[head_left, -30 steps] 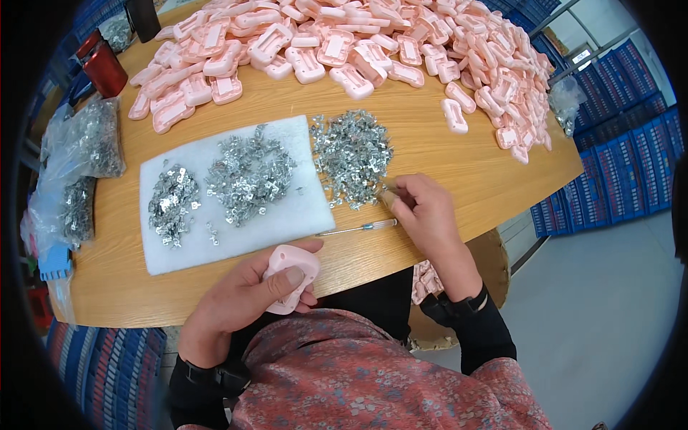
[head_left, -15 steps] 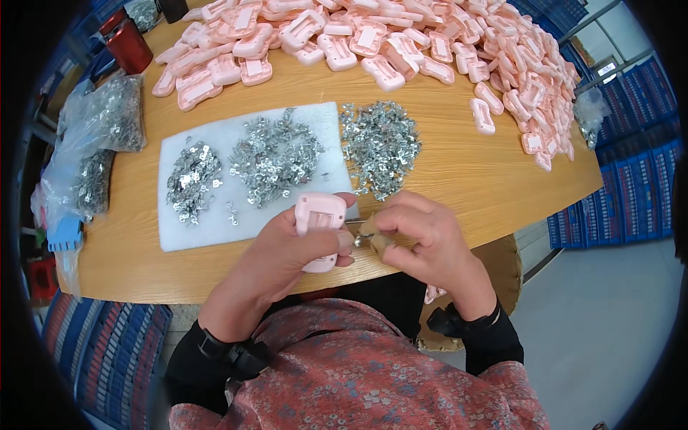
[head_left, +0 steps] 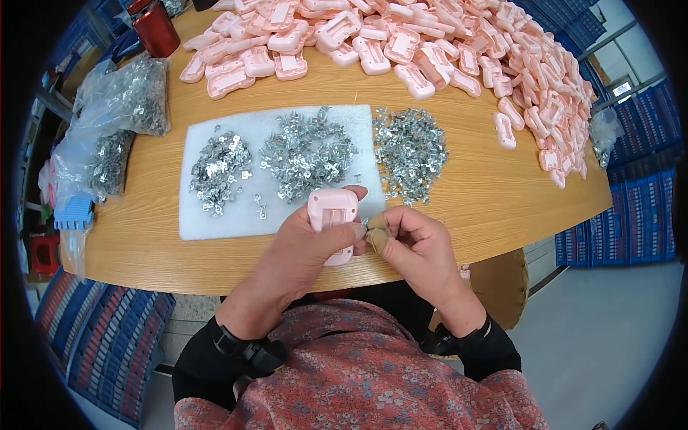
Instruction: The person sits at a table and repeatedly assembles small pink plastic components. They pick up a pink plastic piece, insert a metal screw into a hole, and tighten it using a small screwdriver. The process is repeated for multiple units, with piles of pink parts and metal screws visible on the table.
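My left hand (head_left: 304,247) is closed around a pale pink plastic casing (head_left: 334,205), its thumb lying across the recessed compartment. The casing stands nearly upright over the table's near edge. Beside it, my right hand (head_left: 423,251) pinches a small shiny metal clip (head_left: 365,223) close to the left fingertips. Tan covers (head_left: 377,236) wrap the right thumb and forefinger and partly hide the clip. Beyond both hands, a white foam sheet (head_left: 287,228) carries a left heap of metal clips (head_left: 218,172) and a larger middle heap (head_left: 307,154).
Another clip heap (head_left: 412,154) lies on the wooden table (head_left: 487,186), right of the foam. A large pile of pink casings (head_left: 430,43) covers the far side. Clear bags of metal parts (head_left: 136,100) and a red canister (head_left: 154,29) stand left. Blue racks (head_left: 631,208) flank the table.
The table and everything on it have shifted rightward in view. My right fingertips have drawn in toward the casing and my left fingers, and the clip shows less now.
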Demonstrator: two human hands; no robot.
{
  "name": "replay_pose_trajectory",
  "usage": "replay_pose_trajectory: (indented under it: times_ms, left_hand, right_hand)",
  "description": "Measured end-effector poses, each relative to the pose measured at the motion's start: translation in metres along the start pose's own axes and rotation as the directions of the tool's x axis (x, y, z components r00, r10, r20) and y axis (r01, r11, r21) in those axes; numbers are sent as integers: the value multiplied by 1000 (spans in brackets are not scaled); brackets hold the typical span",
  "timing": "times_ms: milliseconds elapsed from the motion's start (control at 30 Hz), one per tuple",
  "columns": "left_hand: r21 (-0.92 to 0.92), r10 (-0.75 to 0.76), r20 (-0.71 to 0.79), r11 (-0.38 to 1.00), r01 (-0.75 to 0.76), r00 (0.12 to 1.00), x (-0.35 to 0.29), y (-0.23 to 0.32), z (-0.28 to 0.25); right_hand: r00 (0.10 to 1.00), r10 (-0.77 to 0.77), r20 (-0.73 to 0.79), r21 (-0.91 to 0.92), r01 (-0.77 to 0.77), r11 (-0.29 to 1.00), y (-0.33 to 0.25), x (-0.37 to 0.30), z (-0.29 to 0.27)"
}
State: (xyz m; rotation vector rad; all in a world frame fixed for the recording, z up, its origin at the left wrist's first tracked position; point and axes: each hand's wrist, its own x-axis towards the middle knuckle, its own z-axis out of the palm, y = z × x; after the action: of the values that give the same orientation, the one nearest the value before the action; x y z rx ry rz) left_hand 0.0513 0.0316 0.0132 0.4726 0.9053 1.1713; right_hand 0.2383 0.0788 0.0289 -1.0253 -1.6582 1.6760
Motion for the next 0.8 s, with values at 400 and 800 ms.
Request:
replay_pose_trajectory:
  times_ms: [400,800]
  left_hand:
    - [-189,-178,47,965,184,983,-3,1,-2]
    - [-36,-214,46,976,216,976,-4,-5,-4]
  right_hand:
    - [981,-166,95,-397,191,898,-15,17,-2]
    - [930,-275,244,-739,362,568,-26,26,8]
